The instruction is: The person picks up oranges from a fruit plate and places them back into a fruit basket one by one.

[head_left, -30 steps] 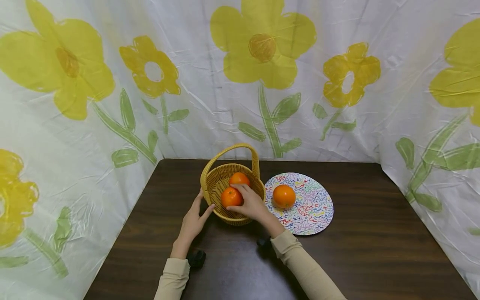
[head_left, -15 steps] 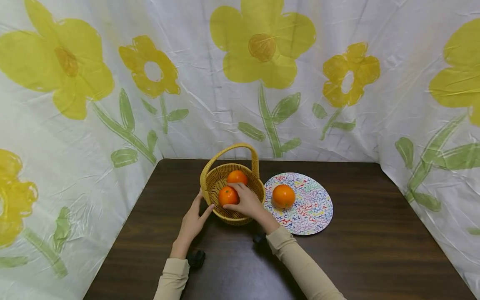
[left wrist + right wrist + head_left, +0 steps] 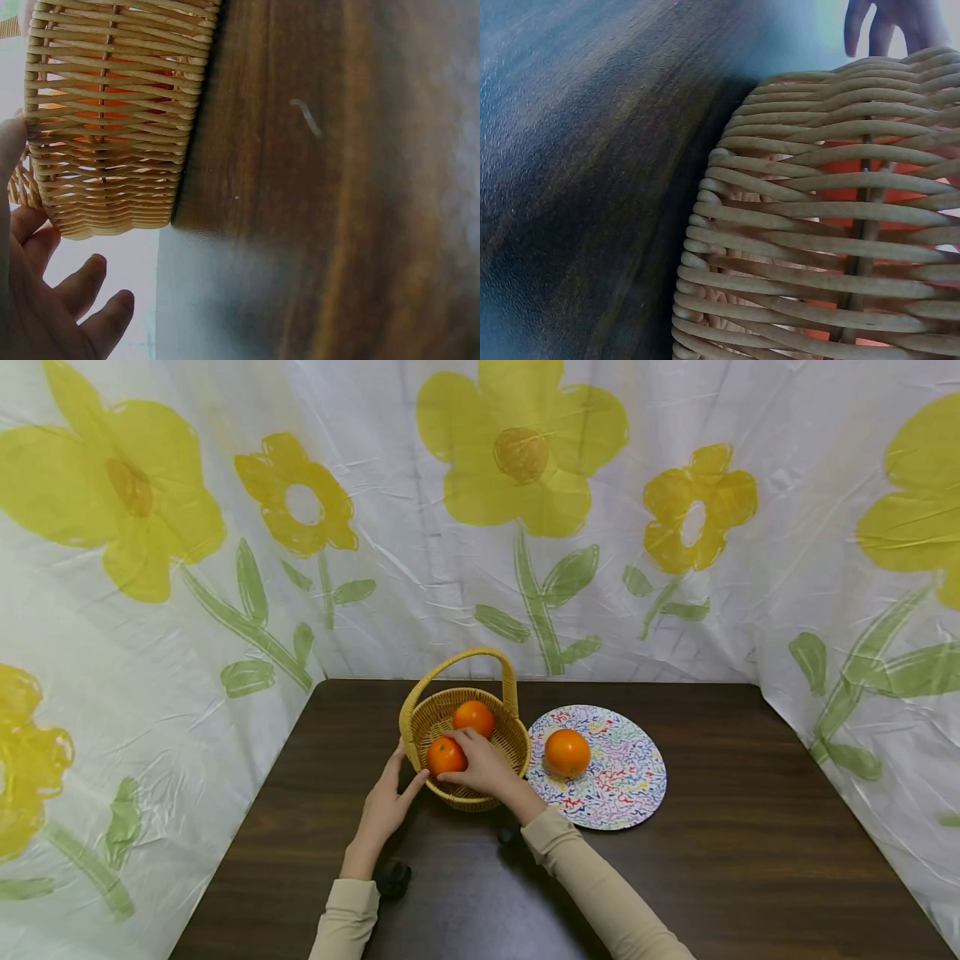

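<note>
A yellow wicker basket (image 3: 511, 737) with an arched handle stands on the dark table. My right hand (image 3: 480, 767) reaches in over its near rim and holds an orange (image 3: 445, 757) low on the left side, thumb nearer me and fingers over the far side. Behind it in the basket lies a second orange (image 3: 474, 717). At the basket's left side my left hand (image 3: 383, 806) holds the rim near the handle's foot. In the left wrist view the thumb is against the rim and some fingers (image 3: 79, 289) spread away from the weave. Orange shows through the weave in both wrist views.
Right of the basket, close beside it, lies a round board (image 3: 622, 768) with a multicoloured squiggle pattern. A third orange (image 3: 567, 753) sits on its left part. A white flowered curtain (image 3: 420, 585) hangs behind and beside the wooden table (image 3: 750, 827).
My right hand has moved left inside the basket with the orange in it. The rear orange has shifted slightly left. My left hand and the basket have stayed put.
</note>
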{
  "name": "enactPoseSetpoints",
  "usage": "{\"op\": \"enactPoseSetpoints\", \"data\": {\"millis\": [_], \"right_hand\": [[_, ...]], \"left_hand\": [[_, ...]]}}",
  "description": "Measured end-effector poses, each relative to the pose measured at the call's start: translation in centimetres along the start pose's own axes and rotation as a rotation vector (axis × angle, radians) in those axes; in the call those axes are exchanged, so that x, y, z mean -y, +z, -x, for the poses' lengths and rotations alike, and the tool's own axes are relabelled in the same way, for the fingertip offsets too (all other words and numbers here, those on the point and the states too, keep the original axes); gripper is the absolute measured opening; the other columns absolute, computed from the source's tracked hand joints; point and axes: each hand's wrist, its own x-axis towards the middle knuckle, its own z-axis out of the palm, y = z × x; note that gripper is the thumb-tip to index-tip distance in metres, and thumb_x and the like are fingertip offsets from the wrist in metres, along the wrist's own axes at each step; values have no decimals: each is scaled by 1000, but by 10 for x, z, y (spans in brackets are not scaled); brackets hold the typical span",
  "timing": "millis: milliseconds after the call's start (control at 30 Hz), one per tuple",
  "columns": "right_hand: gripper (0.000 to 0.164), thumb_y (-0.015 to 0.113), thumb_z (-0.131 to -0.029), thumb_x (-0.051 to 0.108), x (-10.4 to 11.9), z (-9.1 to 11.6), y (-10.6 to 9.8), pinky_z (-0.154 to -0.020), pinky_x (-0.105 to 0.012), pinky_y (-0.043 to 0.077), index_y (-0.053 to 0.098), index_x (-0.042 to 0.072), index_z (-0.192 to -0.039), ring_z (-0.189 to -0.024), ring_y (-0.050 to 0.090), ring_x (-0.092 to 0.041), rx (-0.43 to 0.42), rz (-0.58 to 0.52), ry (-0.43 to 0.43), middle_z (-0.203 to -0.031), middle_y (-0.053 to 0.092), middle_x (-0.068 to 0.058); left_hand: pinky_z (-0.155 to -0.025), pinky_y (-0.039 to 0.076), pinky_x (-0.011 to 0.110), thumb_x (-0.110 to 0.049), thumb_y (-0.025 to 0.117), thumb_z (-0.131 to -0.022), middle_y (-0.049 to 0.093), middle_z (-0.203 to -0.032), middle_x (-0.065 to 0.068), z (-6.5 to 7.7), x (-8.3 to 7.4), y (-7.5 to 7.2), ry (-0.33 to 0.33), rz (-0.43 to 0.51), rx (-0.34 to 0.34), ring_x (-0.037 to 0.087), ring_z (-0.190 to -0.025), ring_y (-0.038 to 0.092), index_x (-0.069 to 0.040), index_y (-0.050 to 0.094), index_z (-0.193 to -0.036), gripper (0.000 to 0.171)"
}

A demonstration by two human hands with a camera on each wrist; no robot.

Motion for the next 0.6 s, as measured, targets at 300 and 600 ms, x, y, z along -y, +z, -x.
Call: {"op": "enactPoseSetpoints", "data": {"millis": [300,600], "right_hand": [[76,71,-76,51,1,-7,1,-87,-42,49,43,19,-139,-107,57,-24,23,-9,-2,-127,51,-8],[76,68,-77,54,0,-9,2,-85,-43,50,42,21,-140,-109,56,-24,6,22,7,-128,50,-7]], "left_hand": [[-100,33,58,-54,49,-90,14,-155,-6,-1,0,0,7,3,-16,29,-136,31,-27,24,-147,68],[-100,34,58,-54,47,-91,14,-155,-7,-1,-1,1,2,-4,-2,30,-135,32,-27,22,-148,68]]}}
